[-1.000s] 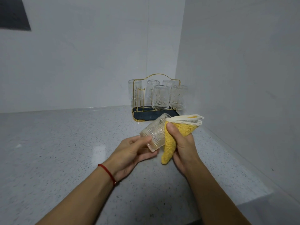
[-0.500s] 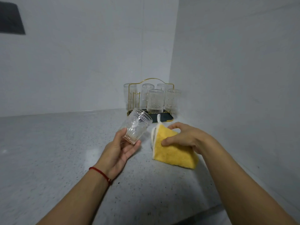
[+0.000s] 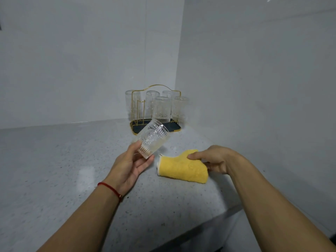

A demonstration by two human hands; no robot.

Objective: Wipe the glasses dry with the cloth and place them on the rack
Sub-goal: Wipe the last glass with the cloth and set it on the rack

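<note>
Vs half a second back: cloth (image 3: pixel 182 169) now lies flatter on the worktop (image 3: pixel 54 170), folded over instead of standing in a peak; right hand (image 3: pixel 216 159) has slid toward its right end. Glass (image 3: pixel 151 138) is still in the left hand (image 3: pixel 127 167), tilted mouth-up toward the rack (image 3: pixel 155 104), a bit closer to it, just in front of its tray.

Left fingers (image 3: pixel 145 160) and thumb are clamped on the base of the glass. Right fingers are loosely extended and rest on top of the cloth; the thumb side is hidden behind the hand, so I can't confirm a pinch.

Five glasses (image 3: pixel 161 109) sit upside down on the rack; the rear ones overlap and blur into each other. The rack's front left peg is bare. Red string bracelet (image 3: pixel 110 188) on the left wrist.

No readable writing or brand anywhere.
</note>
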